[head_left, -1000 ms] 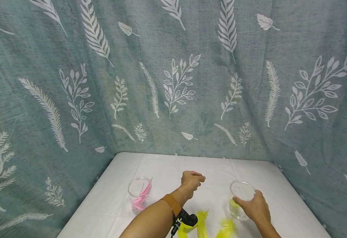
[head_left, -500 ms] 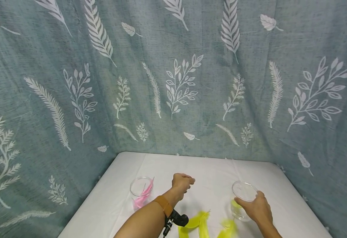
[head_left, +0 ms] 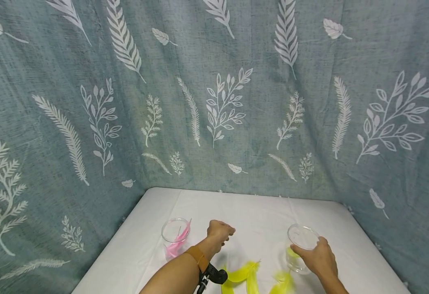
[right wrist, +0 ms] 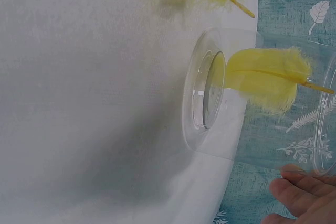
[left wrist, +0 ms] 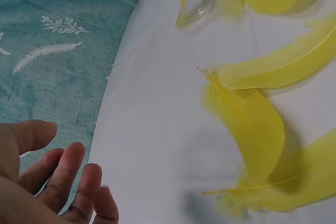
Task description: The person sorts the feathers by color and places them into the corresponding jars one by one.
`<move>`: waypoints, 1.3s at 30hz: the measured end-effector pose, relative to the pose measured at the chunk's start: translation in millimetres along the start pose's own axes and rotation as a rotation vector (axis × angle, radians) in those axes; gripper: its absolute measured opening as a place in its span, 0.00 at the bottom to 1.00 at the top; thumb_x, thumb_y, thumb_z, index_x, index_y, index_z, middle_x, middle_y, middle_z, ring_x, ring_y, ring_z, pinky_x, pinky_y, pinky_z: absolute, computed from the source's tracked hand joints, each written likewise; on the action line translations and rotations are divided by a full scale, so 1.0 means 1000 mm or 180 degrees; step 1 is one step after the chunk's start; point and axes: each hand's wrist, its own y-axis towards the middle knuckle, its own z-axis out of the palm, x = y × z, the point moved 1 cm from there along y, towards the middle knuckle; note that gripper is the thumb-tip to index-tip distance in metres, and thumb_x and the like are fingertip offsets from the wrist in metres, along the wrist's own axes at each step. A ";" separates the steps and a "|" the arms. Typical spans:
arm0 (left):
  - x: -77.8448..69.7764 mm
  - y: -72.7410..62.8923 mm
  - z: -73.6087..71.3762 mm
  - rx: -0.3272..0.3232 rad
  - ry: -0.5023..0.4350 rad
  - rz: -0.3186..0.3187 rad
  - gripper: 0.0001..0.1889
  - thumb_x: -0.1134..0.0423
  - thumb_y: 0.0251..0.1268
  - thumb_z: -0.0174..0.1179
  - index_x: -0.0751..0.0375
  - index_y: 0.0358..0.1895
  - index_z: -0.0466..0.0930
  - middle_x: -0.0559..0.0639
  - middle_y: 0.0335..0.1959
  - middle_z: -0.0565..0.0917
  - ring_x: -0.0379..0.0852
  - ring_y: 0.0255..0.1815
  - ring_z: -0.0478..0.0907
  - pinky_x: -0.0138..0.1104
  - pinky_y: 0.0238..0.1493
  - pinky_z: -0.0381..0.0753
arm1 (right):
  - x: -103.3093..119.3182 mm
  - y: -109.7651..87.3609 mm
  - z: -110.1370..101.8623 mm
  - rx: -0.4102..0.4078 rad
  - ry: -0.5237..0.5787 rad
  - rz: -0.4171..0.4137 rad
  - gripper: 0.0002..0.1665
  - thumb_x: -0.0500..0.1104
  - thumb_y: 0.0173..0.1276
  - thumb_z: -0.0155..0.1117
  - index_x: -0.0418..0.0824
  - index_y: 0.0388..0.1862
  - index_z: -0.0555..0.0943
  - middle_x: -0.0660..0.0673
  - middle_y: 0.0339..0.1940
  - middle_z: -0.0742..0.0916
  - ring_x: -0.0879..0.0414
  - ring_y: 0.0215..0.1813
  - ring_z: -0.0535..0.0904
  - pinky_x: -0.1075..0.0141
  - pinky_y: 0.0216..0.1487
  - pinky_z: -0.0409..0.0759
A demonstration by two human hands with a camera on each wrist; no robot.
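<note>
My right hand (head_left: 318, 257) grips a clear plastic jar (head_left: 297, 264) near its rim, the thumb on the near-left side. Inside this jar is a yellow feather (right wrist: 268, 77), its quill pointing toward the mouth. My left hand (head_left: 219, 232) hovers over the middle of the table with its fingers loosely bent; nothing lies between them in the left wrist view. Below it, several loose yellow feathers (left wrist: 254, 129) lie on the white cloth, two of them crossing. One more yellow feather (head_left: 282, 282) lies just in front of the jar.
On the left stands a second clear jar (head_left: 167, 233) with pink feathers (head_left: 177, 245) in it, one sticking out past the rim. My left forearm hides part of its base. A white-covered table (head_left: 258, 212) meets a patterned curtain (head_left: 236, 122) at the back and sides.
My left hand has drifted left and slightly nearer, away from the right-hand jar. My right hand keeps its grip on the jar. The head view has shifted a little.
</note>
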 end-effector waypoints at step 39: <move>0.071 0.002 -0.006 0.0056 0.1102 -0.0524 0.19 0.67 0.45 0.76 0.71 0.32 0.73 0.52 0.11 0.77 0.42 0.09 0.66 0.32 0.12 0.63 | 0.003 0.000 0.000 0.0086 0.0006 0.0056 0.76 0.76 0.41 0.70 0.17 0.65 0.54 0.18 0.58 0.68 0.23 0.57 0.66 0.37 0.53 0.68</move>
